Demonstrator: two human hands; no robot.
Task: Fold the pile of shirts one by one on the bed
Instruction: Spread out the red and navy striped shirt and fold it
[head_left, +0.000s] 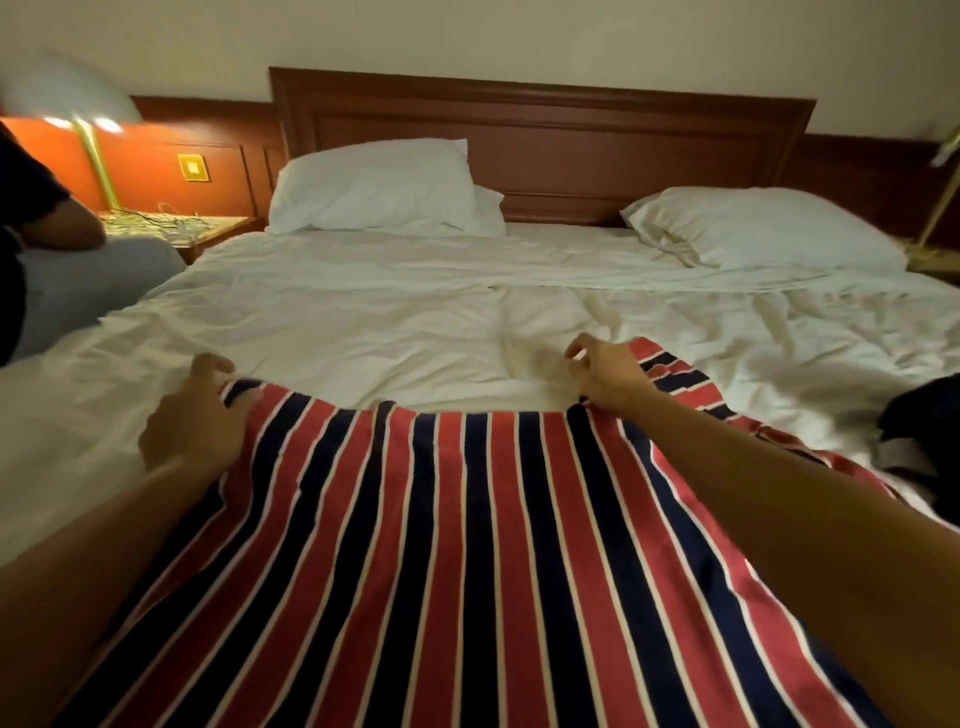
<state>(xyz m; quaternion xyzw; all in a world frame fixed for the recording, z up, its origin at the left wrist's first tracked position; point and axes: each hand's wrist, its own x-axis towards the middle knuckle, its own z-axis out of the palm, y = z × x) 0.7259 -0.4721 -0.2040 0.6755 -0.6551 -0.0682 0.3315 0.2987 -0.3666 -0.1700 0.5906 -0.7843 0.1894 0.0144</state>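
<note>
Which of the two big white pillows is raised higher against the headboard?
The left pillow, on the side of the lit lamp. It sits up against the headboard, while the right pillow lies flat and low.

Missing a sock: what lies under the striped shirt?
The striped shirt lies spread on the white sheet; the left hand and right hand grip its far edge. Anything beneath is covered.

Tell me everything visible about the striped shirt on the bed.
The striped shirt is soft cloth with red and navy bands split by thin white lines. It lies spread on the white sheet, stripes running away from the viewer, one sleeve out to the right. The left hand and right hand grip its far edge.
</note>
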